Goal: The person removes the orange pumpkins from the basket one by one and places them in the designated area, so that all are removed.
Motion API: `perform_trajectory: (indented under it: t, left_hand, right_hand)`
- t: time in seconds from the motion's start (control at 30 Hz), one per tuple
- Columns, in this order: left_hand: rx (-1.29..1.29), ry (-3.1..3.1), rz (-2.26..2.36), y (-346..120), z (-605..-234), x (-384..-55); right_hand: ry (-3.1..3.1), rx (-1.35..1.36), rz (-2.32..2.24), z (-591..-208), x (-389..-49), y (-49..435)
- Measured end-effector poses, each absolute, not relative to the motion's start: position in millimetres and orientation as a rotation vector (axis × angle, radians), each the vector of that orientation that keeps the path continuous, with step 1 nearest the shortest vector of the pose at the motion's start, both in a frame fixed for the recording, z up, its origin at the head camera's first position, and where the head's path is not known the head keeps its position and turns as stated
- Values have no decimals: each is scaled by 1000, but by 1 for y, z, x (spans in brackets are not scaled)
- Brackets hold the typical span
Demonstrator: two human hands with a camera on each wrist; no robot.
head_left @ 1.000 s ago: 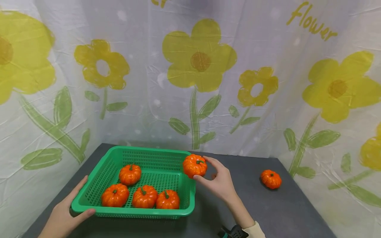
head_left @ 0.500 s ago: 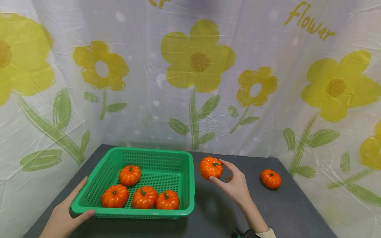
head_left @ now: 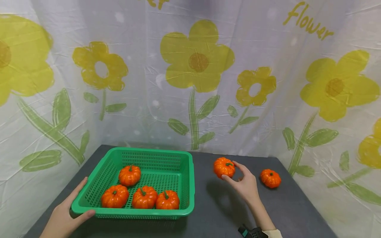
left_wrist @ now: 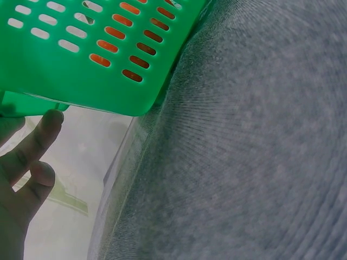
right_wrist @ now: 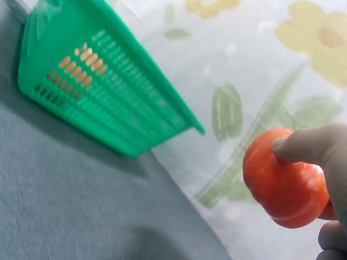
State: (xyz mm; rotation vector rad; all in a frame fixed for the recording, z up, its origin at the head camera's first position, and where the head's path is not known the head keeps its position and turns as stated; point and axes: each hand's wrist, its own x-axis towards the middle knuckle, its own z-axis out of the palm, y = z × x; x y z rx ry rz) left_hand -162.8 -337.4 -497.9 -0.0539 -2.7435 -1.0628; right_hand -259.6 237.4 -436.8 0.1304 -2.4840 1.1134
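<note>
Orange pumpkin (head_left: 224, 167) pinched in my right grip (head_left: 245, 185), basket (head_left: 137, 212) held by my left grip (head_left: 63, 211); I'd press evenly on rounded sides.

Basket (left_wrist: 81, 76) cropped in wrist views, top lettering (head_left: 161, 4) cut off

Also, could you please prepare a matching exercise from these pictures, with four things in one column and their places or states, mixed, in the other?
Things
1. Green perforated plastic basket
2. Person's left hand
3. Person's right hand
4. White sheet with yellow flowers

Places or states
A. Pinches a glossy, ribbed orange pumpkin above the dark grey tabletop
B. Hangs behind the tabletop
C. Contains four more orange pumpkins
D. Holds the basket's near left corner

Pairs: 1-C, 2-D, 3-A, 4-B
</note>
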Motion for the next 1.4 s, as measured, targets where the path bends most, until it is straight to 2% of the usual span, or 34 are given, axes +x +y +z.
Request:
perform_trajectory:
  t: [0.27,0.63,1.03,1.4]
  left_hand:
    - [-54,-2749,-1067,-337,-498,-163]
    - [-52,-2759,-1052,-337,-497,-163]
    - [-64,-2731,-1051,-338,-495,-162]
    - [-62,-2737,-1042,-338,-497,-162]
  right_hand:
    - [-2374,93,971,-464,-271,254]
    - [-2273,-159,907,-499,-278,283]
    - [-2297,-421,863,-514,-277,301]
    - [-2299,-468,880,-517,-274,303]
